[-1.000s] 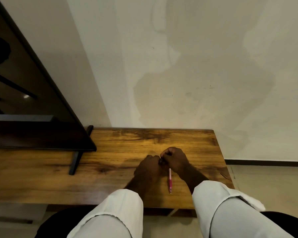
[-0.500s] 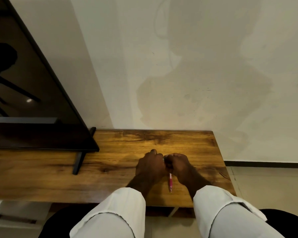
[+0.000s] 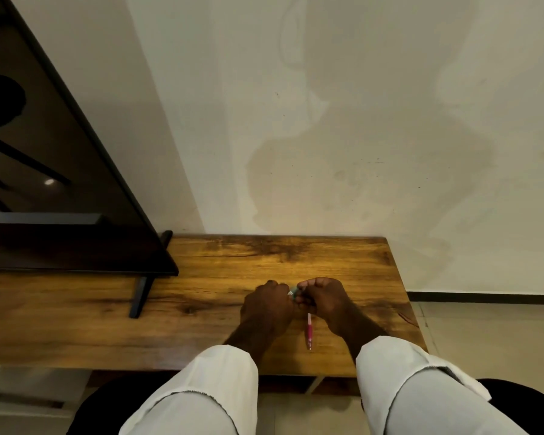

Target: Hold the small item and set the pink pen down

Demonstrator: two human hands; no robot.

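The left hand (image 3: 266,306) and right hand (image 3: 322,298) closed together over the pen's (image 3: 309,331) far end; a small pale piece (image 3: 292,292) appeared pinched between them.

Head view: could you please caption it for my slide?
Both hands, left and right, pinch a small pale object above a pink pen.

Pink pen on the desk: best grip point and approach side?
Likely the pink grip section of the pen, pinched across the barrel from above. It lies flat on the wooden desk, tip toward the near edge; its far end is hidden under the right hand.
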